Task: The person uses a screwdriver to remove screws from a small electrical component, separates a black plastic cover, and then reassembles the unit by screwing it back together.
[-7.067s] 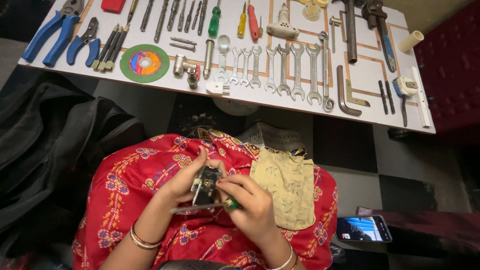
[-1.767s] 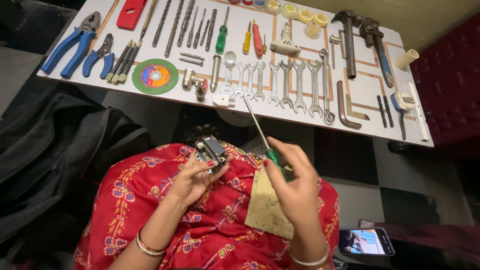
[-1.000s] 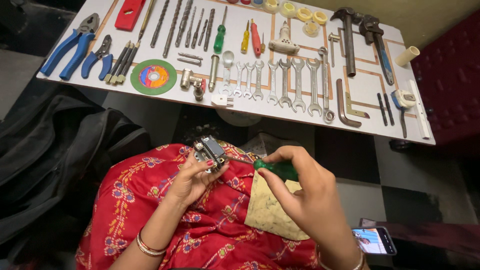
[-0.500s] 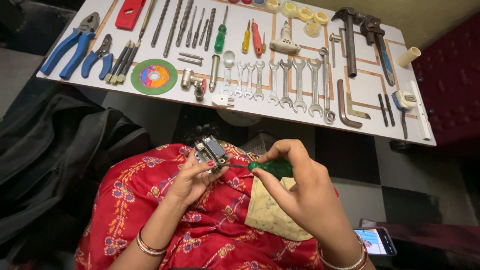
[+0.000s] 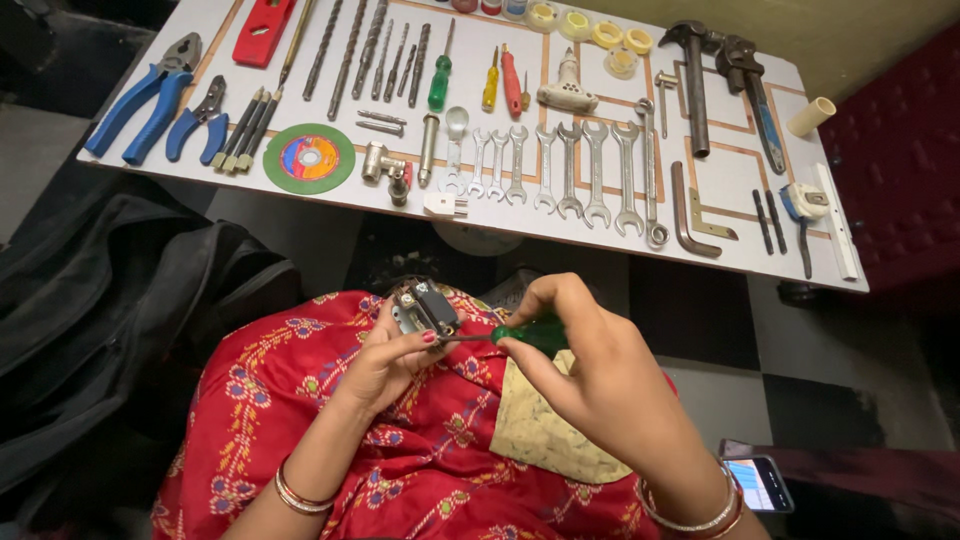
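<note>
Your left hand (image 5: 385, 362) gripping a small electrical part (image 5: 425, 307), your right hand (image 5: 590, 375) pressing a green-handled screwdriver (image 5: 525, 334) against it, tool board (image 5: 700, 215) beyond.

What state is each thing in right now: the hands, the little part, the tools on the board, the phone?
Left hand: gripping the small grey part.
Right hand: gripping the green screwdriver, tip at the part.
Wrenches: lying in a row on the white board.
Blue pliers: lying closed.
Phone: screen lit.
</note>
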